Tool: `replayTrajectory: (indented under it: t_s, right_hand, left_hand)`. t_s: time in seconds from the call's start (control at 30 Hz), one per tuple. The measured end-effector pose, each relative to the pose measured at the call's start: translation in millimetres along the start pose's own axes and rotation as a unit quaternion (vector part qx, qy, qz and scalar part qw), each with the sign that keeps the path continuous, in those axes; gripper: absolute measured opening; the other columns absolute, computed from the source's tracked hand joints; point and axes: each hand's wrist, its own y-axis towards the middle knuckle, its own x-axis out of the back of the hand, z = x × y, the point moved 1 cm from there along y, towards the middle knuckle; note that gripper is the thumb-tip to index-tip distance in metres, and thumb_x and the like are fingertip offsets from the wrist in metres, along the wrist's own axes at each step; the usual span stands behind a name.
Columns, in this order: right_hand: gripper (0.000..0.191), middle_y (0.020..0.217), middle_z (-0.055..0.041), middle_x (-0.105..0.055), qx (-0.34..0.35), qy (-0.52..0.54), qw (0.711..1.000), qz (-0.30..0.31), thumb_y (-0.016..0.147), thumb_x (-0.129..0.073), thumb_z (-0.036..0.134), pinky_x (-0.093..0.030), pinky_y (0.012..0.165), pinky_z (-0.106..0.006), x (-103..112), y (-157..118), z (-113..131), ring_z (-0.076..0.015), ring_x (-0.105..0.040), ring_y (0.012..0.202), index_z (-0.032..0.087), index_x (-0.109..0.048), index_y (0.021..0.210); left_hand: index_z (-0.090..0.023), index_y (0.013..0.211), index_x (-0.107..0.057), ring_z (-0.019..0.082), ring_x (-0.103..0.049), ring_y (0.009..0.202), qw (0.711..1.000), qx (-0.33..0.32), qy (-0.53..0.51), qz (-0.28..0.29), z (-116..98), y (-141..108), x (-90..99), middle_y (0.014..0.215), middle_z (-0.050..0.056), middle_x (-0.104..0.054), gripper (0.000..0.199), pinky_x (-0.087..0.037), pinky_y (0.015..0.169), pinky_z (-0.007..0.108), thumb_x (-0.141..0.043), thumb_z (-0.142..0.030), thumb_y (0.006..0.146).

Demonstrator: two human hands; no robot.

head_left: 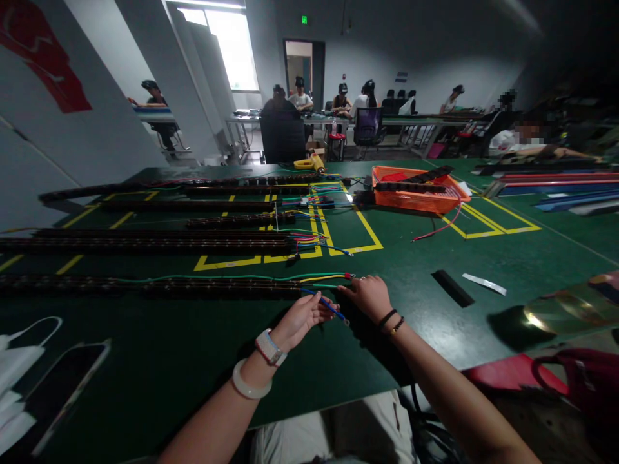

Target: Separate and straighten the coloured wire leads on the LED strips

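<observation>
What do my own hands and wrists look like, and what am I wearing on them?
Both hands are bare, with no gloves, and no sleeves show on the forearms. Above your left hand are a watch with a pale band and a thick, whitish round bangle. Your right hand has a plain black band and a dark bracelet with gold-coloured parts.

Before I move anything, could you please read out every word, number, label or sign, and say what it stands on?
Nothing here is legible.
Lit green sign above the doorway: too small.
Large red marking on the grey side wall: cut off, unreadable.
Small bluish signs on the back wall: too small.
Tiny pale labels on the yellow tape: too small.
</observation>
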Motion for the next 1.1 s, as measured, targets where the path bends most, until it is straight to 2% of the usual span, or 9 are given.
replayTrajectory:
  t_s: [0.17, 0.23, 0.3, 0.43, 0.5, 0.67, 0.8, 0.93, 1.1]
  right_hand:
    - [0.045, 0.061, -0.004, -0.059, 0.044, 0.086, 0.991, -0.091, 0.092, -0.041, 0.05, -0.025, 0.064, -0.027, 28, -13, 3, -0.0143, -0.049, 0.064, 0.017, -0.059, 0.066]
    - [0.047, 0.06, -0.0039, -0.058, 0.067, 0.107, 0.989, -0.073, 0.091, -0.041, 0.05, -0.026, 0.064, -0.027, 37, -24, 11, -0.0141, -0.049, 0.063, 0.017, -0.058, 0.062]
    - [0.047, 0.06, -0.0039, -0.058, 0.091, 0.111, 0.989, -0.025, 0.09, -0.043, 0.05, -0.026, 0.065, -0.028, 40, -36, 21, -0.0144, -0.05, 0.064, 0.017, -0.058, 0.06]
    - [0.039, 0.066, -0.0048, -0.063, 0.109, 0.098, 0.988, 0.049, 0.092, -0.042, 0.042, -0.027, 0.066, -0.029, 37, -50, 34, -0.0151, -0.053, 0.067, 0.018, -0.062, 0.067]
    - [0.038, 0.067, -0.0049, -0.063, 0.09, 0.091, 0.991, 0.045, 0.092, -0.042, 0.039, -0.027, 0.066, -0.029, 36, -48, 32, -0.0153, -0.054, 0.067, 0.018, -0.062, 0.068]
    - [0.037, 0.066, -0.0042, -0.062, 0.03, 0.074, 0.997, 0.005, 0.09, -0.048, 0.043, -0.027, 0.062, -0.028, 35, -31, 15, -0.0153, -0.054, 0.066, 0.019, -0.061, 0.065]
    - [0.038, 0.067, -0.0035, -0.063, 0.012, 0.065, 0.997, 0.031, 0.089, -0.048, 0.046, -0.026, 0.057, -0.026, 22, -21, 8, -0.0143, -0.055, 0.064, 0.019, -0.061, 0.065]
    - [0.041, 0.069, -0.004, -0.065, 0.009, 0.046, 0.997, 0.057, 0.089, -0.046, 0.048, -0.027, 0.055, -0.025, 8, -16, 9, -0.0149, -0.057, 0.065, 0.019, -0.064, 0.067]
    - [0.045, 0.066, -0.0049, -0.065, 0.007, 0.036, 0.996, 0.078, 0.088, -0.044, 0.053, -0.029, 0.055, -0.025, 0, -14, 9, -0.0156, -0.059, 0.064, 0.02, -0.066, 0.067]
  left_hand:
    - [-0.011, 0.089, -0.06, 0.016, -0.066, 0.08, 1.0, 0.004, 0.0, 0.006, 1, 2, 1.7, 0.094, 0.013, -0.068, 0.029, -0.054, 0.075, 0.025, -0.053, -0.04, 0.084]
    - [-0.012, 0.086, -0.06, 0.016, -0.066, 0.078, 1.0, 0.005, -0.009, 0.001, 2, 3, 1.7, 0.088, 0.012, -0.069, 0.028, -0.054, 0.076, 0.026, -0.056, -0.039, 0.083]
    - [-0.012, 0.084, -0.06, 0.015, -0.066, 0.076, 1.0, 0.003, -0.011, -0.003, 3, 3, 1.7, 0.085, 0.011, -0.069, 0.027, -0.053, 0.075, 0.025, -0.057, -0.039, 0.083]
    - [-0.012, 0.086, -0.06, 0.017, -0.066, 0.083, 1.0, -0.01, -0.004, 0.015, 3, 2, 0.9, 0.094, 0.014, -0.068, 0.03, -0.053, 0.08, 0.027, -0.056, -0.041, 0.083]
    - [-0.012, 0.088, -0.059, 0.018, -0.066, 0.086, 1.0, -0.006, 0.002, 0.021, 2, 0, -0.3, 0.095, 0.014, -0.068, 0.033, -0.053, 0.081, 0.029, -0.057, -0.044, 0.082]
    - [-0.01, 0.094, -0.06, 0.019, -0.066, 0.081, 0.995, 0.034, 0.085, 0.046, -1, -5, -6.6, 0.094, 0.016, -0.068, 0.048, -0.053, 0.069, 0.026, -0.052, -0.055, 0.08]
    - [-0.011, 0.093, -0.059, 0.019, -0.066, 0.081, 0.989, 0.031, 0.141, 0.045, -2, -7, -10.0, 0.095, 0.015, -0.068, 0.046, -0.05, 0.067, 0.024, -0.055, -0.054, 0.078]
    - [-0.011, 0.094, -0.058, 0.02, -0.066, 0.085, 0.988, 0.029, 0.146, 0.05, -2, -8, -10.7, 0.1, 0.017, -0.067, 0.043, -0.05, 0.069, 0.025, -0.054, -0.051, 0.08]
    - [-0.011, 0.092, -0.058, 0.019, -0.066, 0.083, 0.987, 0.021, 0.15, 0.051, 0, -7, -10.5, 0.099, 0.017, -0.067, 0.042, -0.049, 0.065, 0.024, -0.054, -0.051, 0.079]
